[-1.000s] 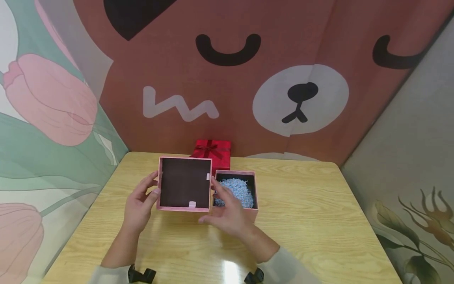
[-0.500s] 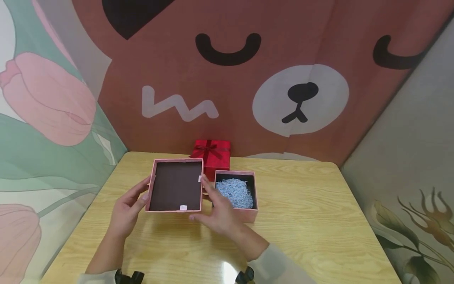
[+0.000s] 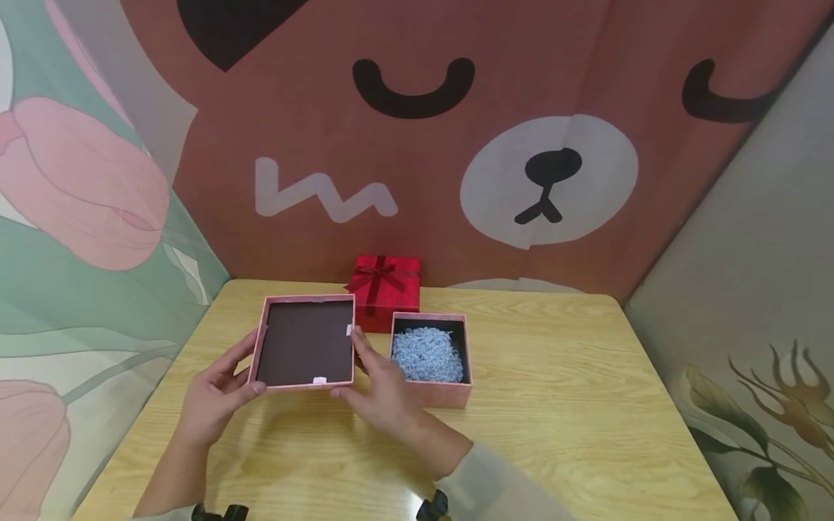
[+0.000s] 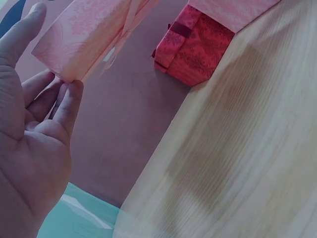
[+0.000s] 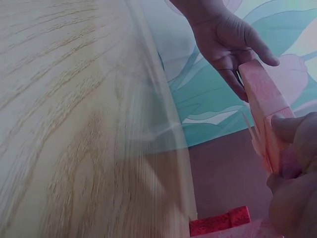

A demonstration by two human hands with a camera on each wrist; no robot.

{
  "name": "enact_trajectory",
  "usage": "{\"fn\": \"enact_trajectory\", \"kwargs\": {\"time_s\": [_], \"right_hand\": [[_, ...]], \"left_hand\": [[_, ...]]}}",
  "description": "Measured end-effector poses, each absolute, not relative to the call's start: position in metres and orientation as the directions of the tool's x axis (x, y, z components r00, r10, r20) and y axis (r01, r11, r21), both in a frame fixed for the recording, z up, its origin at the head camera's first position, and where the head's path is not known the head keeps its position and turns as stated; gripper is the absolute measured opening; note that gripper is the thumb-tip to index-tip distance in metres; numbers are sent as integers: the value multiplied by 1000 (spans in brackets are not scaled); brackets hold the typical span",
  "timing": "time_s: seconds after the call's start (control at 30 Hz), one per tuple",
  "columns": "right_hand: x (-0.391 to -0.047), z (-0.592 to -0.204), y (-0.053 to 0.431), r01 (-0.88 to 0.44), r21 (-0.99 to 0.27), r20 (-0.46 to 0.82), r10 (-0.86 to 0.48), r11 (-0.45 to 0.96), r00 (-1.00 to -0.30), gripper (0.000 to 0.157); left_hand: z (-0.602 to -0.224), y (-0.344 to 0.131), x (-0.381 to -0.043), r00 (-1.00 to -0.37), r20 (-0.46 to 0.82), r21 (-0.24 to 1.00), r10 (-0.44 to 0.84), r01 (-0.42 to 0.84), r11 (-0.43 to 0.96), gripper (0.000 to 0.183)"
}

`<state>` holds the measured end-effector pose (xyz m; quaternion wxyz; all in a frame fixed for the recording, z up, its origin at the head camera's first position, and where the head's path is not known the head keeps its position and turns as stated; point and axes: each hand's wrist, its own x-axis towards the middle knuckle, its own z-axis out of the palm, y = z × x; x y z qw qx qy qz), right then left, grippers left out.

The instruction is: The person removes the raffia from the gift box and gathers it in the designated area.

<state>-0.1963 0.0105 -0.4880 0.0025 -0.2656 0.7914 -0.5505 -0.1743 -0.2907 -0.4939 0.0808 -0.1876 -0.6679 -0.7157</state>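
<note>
A square pink box lid (image 3: 306, 344) is held up over the left part of the table, its dark inside facing the head camera. My left hand (image 3: 210, 404) grips its left edge, thumb at the front corner and fingers behind. At the opposite side my right hand (image 3: 384, 399) holds the lid's right edge between thumb and fingers. A ribbon (image 4: 130, 22) runs across the lid's outer face in the left wrist view. Right of the lid stands the pink box (image 3: 441, 395), uncovered, with blue shredded paper (image 3: 426, 354) inside.
Behind the pink box, a red gift box (image 3: 389, 289) with a dark red bow stands at the table's back edge. The wooden table (image 3: 554, 405) meets a wall covering (image 3: 417, 188) printed with a bear's face. More printed walls border the left and right sides.
Both hands have carried the lid leftward and slightly down, away from the pink box. More of the red gift box shows now. Both boxes stay in place on the table.
</note>
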Motion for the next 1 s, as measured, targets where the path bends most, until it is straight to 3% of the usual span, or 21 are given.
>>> {"fn": "enact_trajectory", "kwargs": {"time_s": [0.17,0.37,0.7,1.0], "right_hand": [[-199,-492,5,-404,-886,295,-398,226,-869,95],[-201,-499,-5,-361,-897,242,-400,256,-884,94],[-202,-498,-18,-344,-830,177,-377,439,-909,94],[-209,-508,-27,-324,-805,142,-369,498,-919,93]], "left_hand": [[-494,-290,-176,-924,355,935,143,351,-52,88],[-497,-292,-175,-966,252,956,62,259,141,96],[-505,-300,-176,-988,152,970,23,154,187,94],[-510,-307,-185,-996,91,944,12,90,317,94]]}}
